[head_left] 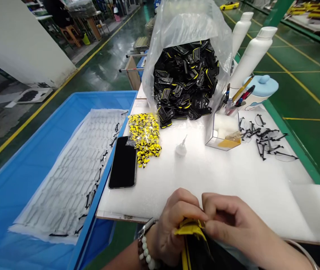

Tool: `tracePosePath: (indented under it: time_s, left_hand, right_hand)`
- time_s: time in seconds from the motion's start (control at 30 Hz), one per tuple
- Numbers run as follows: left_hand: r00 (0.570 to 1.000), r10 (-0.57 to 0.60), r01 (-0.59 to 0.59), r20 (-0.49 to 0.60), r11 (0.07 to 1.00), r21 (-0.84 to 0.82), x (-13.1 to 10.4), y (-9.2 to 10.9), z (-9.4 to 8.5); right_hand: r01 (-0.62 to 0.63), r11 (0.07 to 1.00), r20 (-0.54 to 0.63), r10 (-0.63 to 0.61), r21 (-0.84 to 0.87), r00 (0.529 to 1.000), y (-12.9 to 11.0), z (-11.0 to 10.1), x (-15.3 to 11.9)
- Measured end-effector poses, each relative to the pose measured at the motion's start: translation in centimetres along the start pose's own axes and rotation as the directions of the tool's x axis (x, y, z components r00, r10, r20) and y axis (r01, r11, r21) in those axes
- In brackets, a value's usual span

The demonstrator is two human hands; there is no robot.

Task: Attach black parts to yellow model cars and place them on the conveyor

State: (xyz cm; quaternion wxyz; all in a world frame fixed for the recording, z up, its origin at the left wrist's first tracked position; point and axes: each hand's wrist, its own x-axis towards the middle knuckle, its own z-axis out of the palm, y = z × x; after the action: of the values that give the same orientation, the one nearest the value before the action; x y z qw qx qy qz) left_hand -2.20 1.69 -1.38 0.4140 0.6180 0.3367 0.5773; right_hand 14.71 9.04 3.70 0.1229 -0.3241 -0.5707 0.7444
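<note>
At the table's front edge, my left hand (177, 225) is closed on a black and yellow piece (190, 229), with its fingers curled around the yellow end. My right hand (230, 217) pinches at the same yellow end from the right, its fingertips touching those of my left hand. The black part of the piece hangs down toward the bottom edge of the view. Beyond the hands, a small white nozzle bottle (181, 148) stands on the white tabletop (160, 180).
A plastic bag (188, 22) spills black parts (185, 78). Small yellow and black pieces (145, 135) lie by a phone (123, 163). A blue bin (47, 142) stands left. Right are a clear box (223, 131), white bottles (254, 54) and thin black parts (269, 140).
</note>
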Motion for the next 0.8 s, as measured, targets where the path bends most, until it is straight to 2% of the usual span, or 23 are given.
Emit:
tracePosePath:
  time_s: [0.07,0.1,0.17,0.2,0.3,0.47,0.6,0.73,0.8]
  left_hand:
    - [0.997,0.079,-0.079,0.01,0.997,0.013,0.8,0.3,-0.1]
    - [0.994,0.109,-0.11,0.027,0.994,0.03,1.2,0.4,-0.2]
    - [0.986,0.142,-0.149,0.09,0.985,0.085,1.8,0.7,-0.4]
    - [0.981,0.155,-0.167,0.115,0.98,0.108,2.0,0.9,-0.5]
    - [0.976,0.156,-0.177,0.15,0.974,0.14,2.4,1.3,-0.7]
    - [0.979,0.173,-0.188,0.106,0.97,0.152,2.7,1.3,-0.5]
    - [0.977,0.208,-0.214,0.053,0.964,0.159,2.9,0.9,-0.2]
    - [0.977,0.214,-0.212,-0.006,0.97,0.115,2.9,0.8,0.3]
    - [0.988,0.137,-0.133,-0.077,0.99,0.055,2.7,1.0,0.7]
  right_hand:
    - [0.058,0.997,-0.122,-0.065,-0.056,0.99,0.3,-1.7,1.1]
    - [0.095,0.988,-0.223,-0.121,-0.121,0.967,0.5,-2.5,2.0]
    - [0.132,0.952,-0.403,-0.239,-0.276,0.883,0.9,-3.6,4.2]
    - [0.13,0.932,-0.455,-0.284,-0.339,0.844,1.1,-3.9,5.4]
    - [0.105,0.88,-0.486,-0.351,-0.463,0.801,1.9,-3.9,8.7]
    - [0.113,0.806,-0.463,-0.441,-0.581,0.769,2.4,-3.9,12.1]
    - [0.207,0.838,-0.476,-0.47,-0.505,0.743,2.5,-3.9,12.6]
    - [0.365,0.909,-0.548,-0.412,-0.199,0.728,1.6,-3.4,10.7]
    - [0.429,0.903,-0.613,-0.359,-0.036,0.704,0.4,-3.3,8.9]
